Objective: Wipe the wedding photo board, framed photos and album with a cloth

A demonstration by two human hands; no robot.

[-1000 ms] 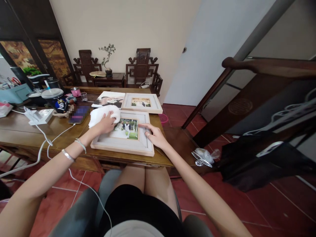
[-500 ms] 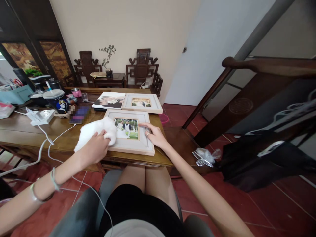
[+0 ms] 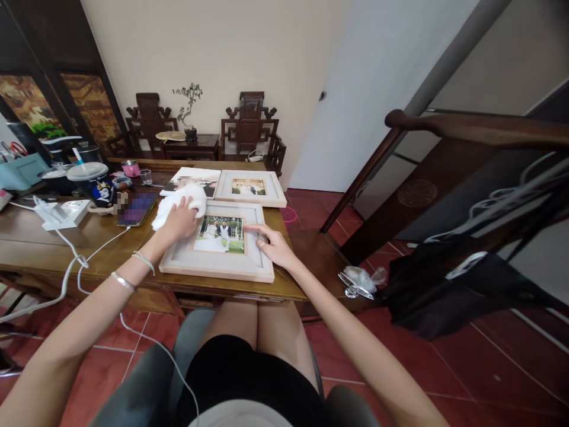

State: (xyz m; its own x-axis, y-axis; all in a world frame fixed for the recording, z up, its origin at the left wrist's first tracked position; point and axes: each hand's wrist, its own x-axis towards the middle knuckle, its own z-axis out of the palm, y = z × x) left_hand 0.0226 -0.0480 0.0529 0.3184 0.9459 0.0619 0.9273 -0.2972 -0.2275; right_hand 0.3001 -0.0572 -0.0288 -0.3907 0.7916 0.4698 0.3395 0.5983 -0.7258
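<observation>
A picture frame (image 3: 217, 270) with a pale wide border and a photo of two people lies flat near the table's front edge. My left hand (image 3: 181, 220) presses a bunched white towel (image 3: 178, 201) onto its upper left corner, fingers curled into the cloth. On the frame's right side rests my right hand (image 3: 276, 248), its index finger stretched toward the photo's edge and the thumb apart. Behind it lie a second pale picture frame (image 3: 272, 193) and a white-edged photo print (image 3: 195, 176), partly covered by the towel.
To the left on the wooden table (image 3: 26, 237) are a phone (image 3: 140, 209) on a charging cable, a white power strip (image 3: 66, 213) and a lidded cup (image 3: 89, 172). A wooden chair (image 3: 418, 190) with a dark bag (image 3: 435, 290) stands at the right.
My left hand and the towel have moved away from me, from the frame's left side to its upper left corner. My right hand stays on the frame. The view has shifted slightly.
</observation>
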